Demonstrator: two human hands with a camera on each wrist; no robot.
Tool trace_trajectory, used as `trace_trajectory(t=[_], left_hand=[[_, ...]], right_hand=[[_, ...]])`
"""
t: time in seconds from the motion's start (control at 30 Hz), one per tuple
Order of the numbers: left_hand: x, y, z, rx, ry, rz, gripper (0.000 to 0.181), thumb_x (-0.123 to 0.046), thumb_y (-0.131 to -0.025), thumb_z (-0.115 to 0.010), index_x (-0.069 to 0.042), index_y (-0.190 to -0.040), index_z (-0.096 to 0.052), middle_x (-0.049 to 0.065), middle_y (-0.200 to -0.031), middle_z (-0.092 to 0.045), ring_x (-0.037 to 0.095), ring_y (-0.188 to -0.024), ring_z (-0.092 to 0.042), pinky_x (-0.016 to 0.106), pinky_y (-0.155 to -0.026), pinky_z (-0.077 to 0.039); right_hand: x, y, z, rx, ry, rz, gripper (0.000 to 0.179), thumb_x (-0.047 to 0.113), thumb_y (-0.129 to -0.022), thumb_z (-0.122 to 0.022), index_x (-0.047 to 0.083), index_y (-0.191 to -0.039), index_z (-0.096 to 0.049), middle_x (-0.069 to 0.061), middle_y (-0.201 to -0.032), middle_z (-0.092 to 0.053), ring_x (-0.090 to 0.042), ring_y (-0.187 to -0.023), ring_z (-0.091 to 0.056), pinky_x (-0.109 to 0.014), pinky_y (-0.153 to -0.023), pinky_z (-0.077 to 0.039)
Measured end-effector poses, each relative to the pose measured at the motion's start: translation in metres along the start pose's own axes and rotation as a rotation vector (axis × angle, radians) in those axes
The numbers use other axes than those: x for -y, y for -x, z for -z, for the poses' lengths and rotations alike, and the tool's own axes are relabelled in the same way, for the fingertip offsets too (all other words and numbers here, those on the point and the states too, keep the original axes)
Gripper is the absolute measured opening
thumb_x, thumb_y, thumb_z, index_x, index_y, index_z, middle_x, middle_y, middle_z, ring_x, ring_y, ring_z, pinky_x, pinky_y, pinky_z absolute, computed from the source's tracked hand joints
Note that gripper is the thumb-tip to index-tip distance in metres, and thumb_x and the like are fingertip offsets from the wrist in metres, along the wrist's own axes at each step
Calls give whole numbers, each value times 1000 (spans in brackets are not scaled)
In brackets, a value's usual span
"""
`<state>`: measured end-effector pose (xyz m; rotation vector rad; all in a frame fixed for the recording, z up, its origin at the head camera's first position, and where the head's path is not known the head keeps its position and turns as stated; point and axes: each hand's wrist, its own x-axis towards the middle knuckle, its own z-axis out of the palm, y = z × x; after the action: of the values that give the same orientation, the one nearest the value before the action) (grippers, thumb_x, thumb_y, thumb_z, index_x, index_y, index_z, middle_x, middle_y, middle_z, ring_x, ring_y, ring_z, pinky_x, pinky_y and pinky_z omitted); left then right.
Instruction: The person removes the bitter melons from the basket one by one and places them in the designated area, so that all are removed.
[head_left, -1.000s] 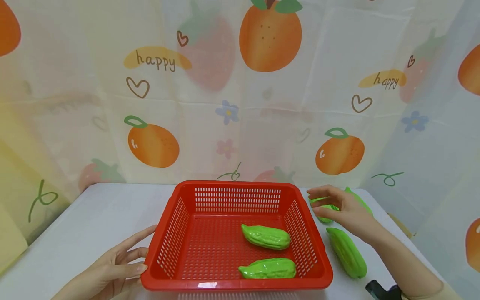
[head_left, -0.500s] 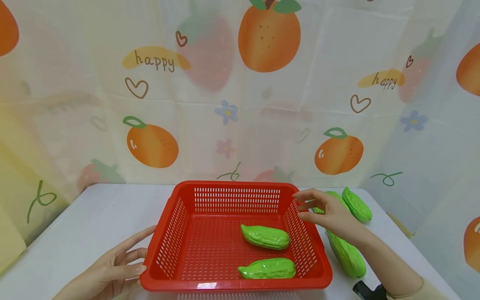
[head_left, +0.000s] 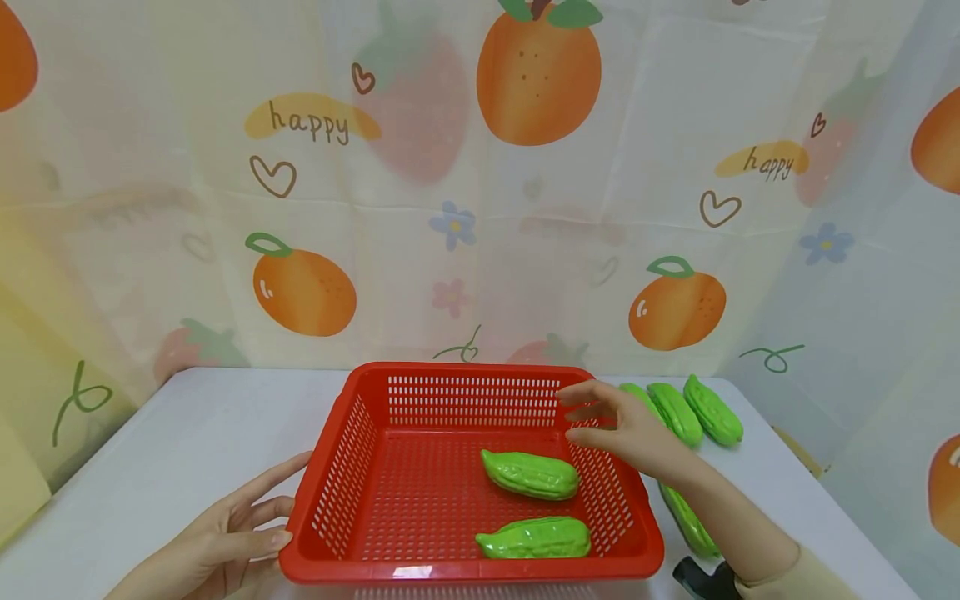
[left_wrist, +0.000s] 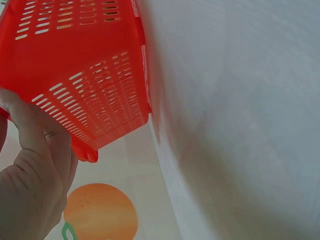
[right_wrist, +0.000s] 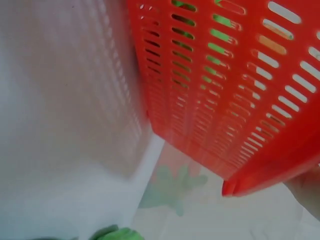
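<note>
A red plastic basket (head_left: 442, 570) with slotted walls stands on the table. Two green bitter melons, one farther back (head_left: 531, 475) and one near the front wall (head_left: 534, 538), lie inside on the right. My left hand (head_left: 225, 533) holds the basket's left rim near the front corner, thumb and fingers at the edge; the left wrist view shows these fingers (left_wrist: 37, 127) against the rim. Over the right wall hangs my right hand (head_left: 626, 429), fingers loosely bent with nothing in them. In the right wrist view only a sliver of it (right_wrist: 306, 192) shows behind the rim.
Several more bitter melons lie on the white table (head_left: 225, 425) right of the basket: three at the back, including this one (head_left: 714, 411), and another (head_left: 690, 521) partly behind my right forearm. A fruit-print curtain (head_left: 420, 275) hangs behind. A black device (head_left: 705, 577) sits at my right wrist.
My right hand has moved left from above the bitter melons at the back right to over the basket's right wall, uncovering those melons. My left hand and the basket stay put.
</note>
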<state>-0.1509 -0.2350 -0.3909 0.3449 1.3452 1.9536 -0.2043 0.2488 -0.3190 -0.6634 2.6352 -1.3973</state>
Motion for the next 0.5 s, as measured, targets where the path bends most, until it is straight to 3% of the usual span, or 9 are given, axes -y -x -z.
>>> trace_trajectory(t=[0.27,0.5], left_hand=[[0,-1,0,-9,2,9,55,-7,-106,-34,-51,-138,-42,0,-128,-62,18,-117,-65,41,-105,-52],[1,-1,0,-23,-8,12,55,-8,-106,-34,-52,-137,-41,0,-127,-62,19,-117,-65,41,-105,-52]], right_hand=[[4,-7,-9,19,-12,-12,50,22,-92,-69,4,-135,-53,-20,-133,-58,-34,-118,-60,-35,-89,-56],[6,-13,-18,42,-18,-50,51,25,-91,-69,8,-136,-53,-19,-138,-55,-40,-123,-56,-33,-92,-55]])
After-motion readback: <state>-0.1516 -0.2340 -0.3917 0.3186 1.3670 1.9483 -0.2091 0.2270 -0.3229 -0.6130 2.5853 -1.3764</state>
